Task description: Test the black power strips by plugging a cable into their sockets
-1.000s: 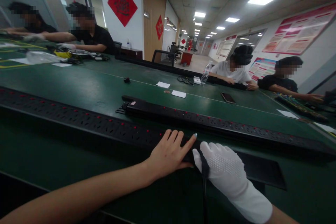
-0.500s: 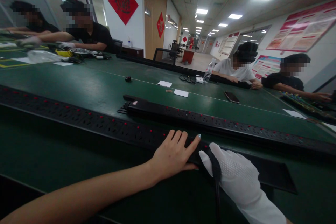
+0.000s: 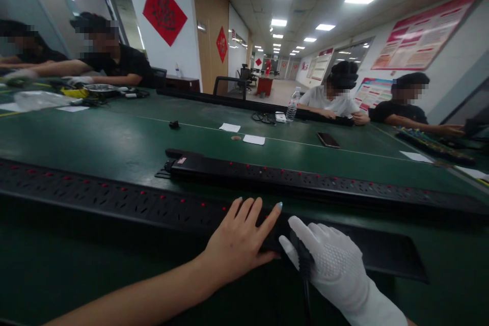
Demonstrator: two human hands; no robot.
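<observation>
A long black power strip (image 3: pixel 114 201) with red lights or buttons along its top runs across the near part of the green table. My bare left hand (image 3: pixel 240 237) lies across this strip, fingers over its top and thumb along the near side. Close to its right end is my right hand (image 3: pixel 330 260), in a white dotted glove, with thumb and index finger round the thick end of a black cord (image 3: pixel 304 260). The cord hangs down towards me; its tip is hidden by the fingers and the strip. Past the hands lies a second black power strip (image 3: pixel 305 179).
Farther back on the table (image 3: pixel 114 130) lie white papers (image 3: pixel 254 139), a phone (image 3: pixel 327 139), a small black part (image 3: pixel 174 125) and a water bottle (image 3: pixel 293 104). Co-workers sit at the far left and far right, with a plastic bag (image 3: pixel 42 100) at the left.
The view has turned slightly, so the scene sits further left and a little lower. Both hands keep nearly the same hold at the strip; the right one still has the cord.
</observation>
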